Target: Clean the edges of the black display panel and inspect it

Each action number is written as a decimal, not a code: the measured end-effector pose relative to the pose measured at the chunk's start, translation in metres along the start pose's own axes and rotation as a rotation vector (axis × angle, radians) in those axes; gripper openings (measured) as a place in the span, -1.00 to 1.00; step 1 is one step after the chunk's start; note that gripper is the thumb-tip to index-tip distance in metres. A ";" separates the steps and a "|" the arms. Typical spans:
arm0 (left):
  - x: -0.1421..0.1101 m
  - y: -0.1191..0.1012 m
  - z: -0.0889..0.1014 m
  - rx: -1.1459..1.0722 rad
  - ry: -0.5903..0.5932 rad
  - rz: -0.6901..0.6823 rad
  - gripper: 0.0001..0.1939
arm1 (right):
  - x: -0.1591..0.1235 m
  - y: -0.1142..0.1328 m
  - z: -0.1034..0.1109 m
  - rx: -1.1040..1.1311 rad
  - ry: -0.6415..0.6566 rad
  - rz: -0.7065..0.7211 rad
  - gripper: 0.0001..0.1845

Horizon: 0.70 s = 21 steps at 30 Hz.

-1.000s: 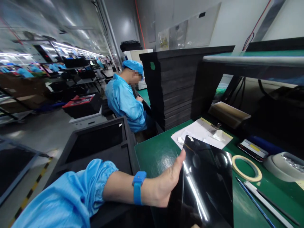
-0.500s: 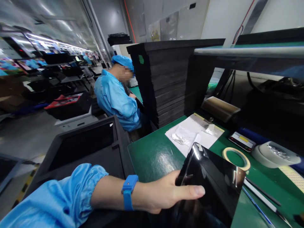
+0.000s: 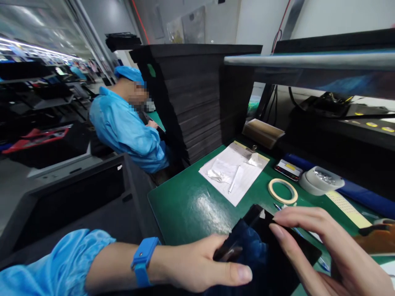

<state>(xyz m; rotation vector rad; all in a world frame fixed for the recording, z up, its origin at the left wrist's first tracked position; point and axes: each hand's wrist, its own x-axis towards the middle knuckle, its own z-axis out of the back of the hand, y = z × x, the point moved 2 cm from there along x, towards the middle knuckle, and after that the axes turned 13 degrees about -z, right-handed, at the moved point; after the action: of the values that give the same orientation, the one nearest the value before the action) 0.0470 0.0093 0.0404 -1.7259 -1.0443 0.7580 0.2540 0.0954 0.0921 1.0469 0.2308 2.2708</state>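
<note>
A glossy black flat panel (image 3: 262,259) lies low over the green mat (image 3: 185,205) at the bottom of the view. My left hand (image 3: 197,265), with a blue wrist strap, grips the panel's left edge, thumb stretched along its front. My right hand (image 3: 324,246) comes in from the right with fingers bent, their tips resting on the panel's top edge and right side.
White papers with a pen (image 3: 234,172), a tape ring (image 3: 283,191), a phone-like device (image 3: 288,169) and a white round holder (image 3: 321,181) lie on the mat behind. A tall stack of black trays (image 3: 191,94) stands at the back. A co-worker in blue (image 3: 126,127) sits beyond. Black bins (image 3: 77,197) stand left.
The panel has dropped from upright to nearly flat and lower in view. My right hand has come in and touched it. The view has swung leftward past the co-worker.
</note>
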 end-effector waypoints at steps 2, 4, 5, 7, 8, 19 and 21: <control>0.000 -0.001 0.000 0.041 0.029 0.009 -0.34 | 0.002 0.003 -0.003 0.037 -0.014 -0.013 -0.80; -0.001 -0.001 0.001 0.075 0.057 0.023 -0.33 | 0.005 0.005 -0.005 0.052 -0.010 -0.026 -0.81; -0.001 -0.001 0.001 0.086 0.067 0.032 -0.32 | 0.006 0.005 -0.005 0.058 -0.006 -0.030 -0.80; -0.002 0.000 0.001 0.091 0.090 0.049 -0.32 | 0.007 0.004 -0.006 0.077 0.006 -0.038 -0.80; -0.002 0.000 0.001 0.094 0.102 0.055 -0.31 | 0.007 0.004 -0.006 0.093 0.002 -0.048 -0.81; -0.001 -0.003 -0.001 0.117 0.079 0.143 -0.24 | -0.004 -0.003 -0.008 0.101 0.051 -0.055 -0.94; -0.001 -0.007 -0.004 0.048 0.010 0.167 -0.25 | -0.006 -0.003 -0.010 0.051 0.024 -0.033 -0.93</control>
<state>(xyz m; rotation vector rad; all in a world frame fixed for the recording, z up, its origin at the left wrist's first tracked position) 0.0475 0.0083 0.0482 -1.7890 -0.8759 0.8709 0.2511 0.0946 0.0807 1.0349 0.3153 2.2590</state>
